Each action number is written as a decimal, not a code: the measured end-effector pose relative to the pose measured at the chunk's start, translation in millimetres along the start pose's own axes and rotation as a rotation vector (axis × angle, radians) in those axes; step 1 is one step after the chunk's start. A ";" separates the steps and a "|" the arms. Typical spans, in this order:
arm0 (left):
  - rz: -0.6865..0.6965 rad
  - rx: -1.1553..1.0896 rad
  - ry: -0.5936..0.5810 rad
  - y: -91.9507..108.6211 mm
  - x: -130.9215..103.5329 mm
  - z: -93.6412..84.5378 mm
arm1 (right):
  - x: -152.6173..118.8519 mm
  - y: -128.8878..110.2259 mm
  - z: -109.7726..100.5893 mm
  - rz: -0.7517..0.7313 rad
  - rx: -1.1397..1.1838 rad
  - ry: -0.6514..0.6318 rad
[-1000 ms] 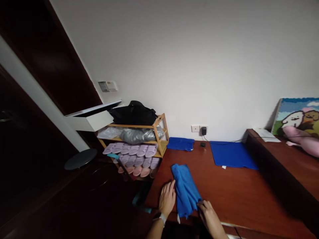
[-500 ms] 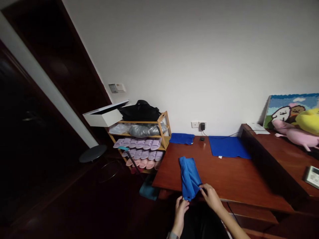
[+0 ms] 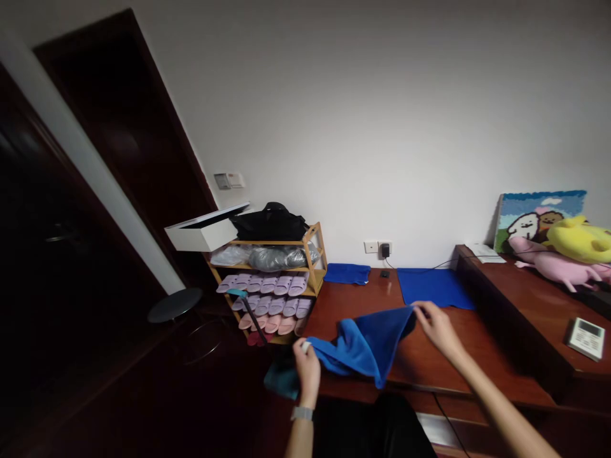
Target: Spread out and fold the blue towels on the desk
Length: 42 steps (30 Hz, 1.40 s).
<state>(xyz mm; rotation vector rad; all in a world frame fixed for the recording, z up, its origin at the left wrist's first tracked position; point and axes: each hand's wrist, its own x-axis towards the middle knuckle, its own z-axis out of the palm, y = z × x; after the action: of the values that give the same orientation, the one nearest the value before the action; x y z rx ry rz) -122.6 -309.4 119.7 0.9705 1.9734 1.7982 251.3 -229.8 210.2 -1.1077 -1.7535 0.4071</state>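
A bright blue cloth (image 3: 363,343) hangs stretched between my two hands over the front of the brown desk (image 3: 482,356). My left hand (image 3: 307,366) is closed on its left end, and a small white patch, perhaps the cloth's tag, shows at the fingers. At the raised right corner, my right hand (image 3: 436,324) pinches the fabric. The middle sags in folds, with one corner pointing down near the desk's front edge. Farther back lie a folded blue cloth (image 3: 347,273) at the left and a flat, spread blue cloth (image 3: 432,287) at the right.
Left of the desk stands a wooden rack (image 3: 315,261) with slippers (image 3: 277,284), a black bag (image 3: 270,222) and a white box (image 3: 200,236). A round stool (image 3: 174,305) is beside it. Plush toys (image 3: 556,264) and a calculator-like device (image 3: 586,338) sit on the raised right section.
My hands have moved apart, left hand leftward and right hand up and rightward. The cloth, bunched lengthwise before, is now pulled open sideways. The view has shifted slightly.
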 end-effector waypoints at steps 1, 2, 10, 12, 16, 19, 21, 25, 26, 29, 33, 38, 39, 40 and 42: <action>0.023 0.023 0.043 14.2 17.5 -16.4 | 11.9 -2.6 -26.9 -0.008 -0.035 0.073; 0.047 0.043 0.075 28.7 33.1 -33.5 | 21.3 -5.4 -54.2 -0.018 -0.074 0.131; 0.732 0.542 0.086 113.3 92.7 -144.8 | 11.5 -31.0 -226.7 -0.181 -0.426 0.394; 0.869 0.626 0.027 121.9 94.8 -154.1 | -3.6 -26.7 -251.3 -0.250 -0.490 0.396; 0.906 0.719 -0.147 122.3 90.9 -148.5 | -30.2 6.8 -276.4 -0.236 -0.519 0.297; 0.806 0.759 -0.326 111.5 89.8 -128.3 | -37.5 42.3 -271.1 -0.106 -0.473 0.174; 0.758 0.779 -0.412 106.1 94.0 -109.4 | -32.7 62.8 -259.2 0.023 -0.436 0.080; 0.810 0.776 -0.427 118.1 116.3 -65.3 | -0.2 85.9 -238.5 0.164 -0.422 -0.016; 0.830 0.769 -0.411 126.5 123.9 -55.1 | 10.5 87.2 -237.1 0.162 -0.433 -0.002; 0.870 0.740 -0.346 156.4 145.3 -33.6 | 37.5 79.0 -241.1 0.120 -0.473 0.114; 0.977 0.689 -0.233 170.5 157.8 -35.3 | 37.2 57.3 -250.1 0.019 -0.522 0.325; 1.060 0.796 -0.269 100.1 133.4 -60.1 | -30.6 87.2 -230.9 -0.055 -0.473 0.319; 1.038 0.844 -0.324 78.9 123.7 -61.9 | -48.6 103.6 -220.1 -0.048 -0.453 0.283; 1.005 0.888 -0.382 57.5 113.1 -61.7 | -66.8 121.7 -206.8 -0.030 -0.433 0.261; 0.926 0.951 -0.490 17.4 90.3 -56.0 | -102.2 158.8 -174.4 0.040 -0.404 0.204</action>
<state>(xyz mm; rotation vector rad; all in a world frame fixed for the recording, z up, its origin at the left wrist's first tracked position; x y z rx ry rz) -218.7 -293.3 165.6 2.6210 2.1438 0.5670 490.6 -266.3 123.7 -1.4155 -1.6722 -0.0430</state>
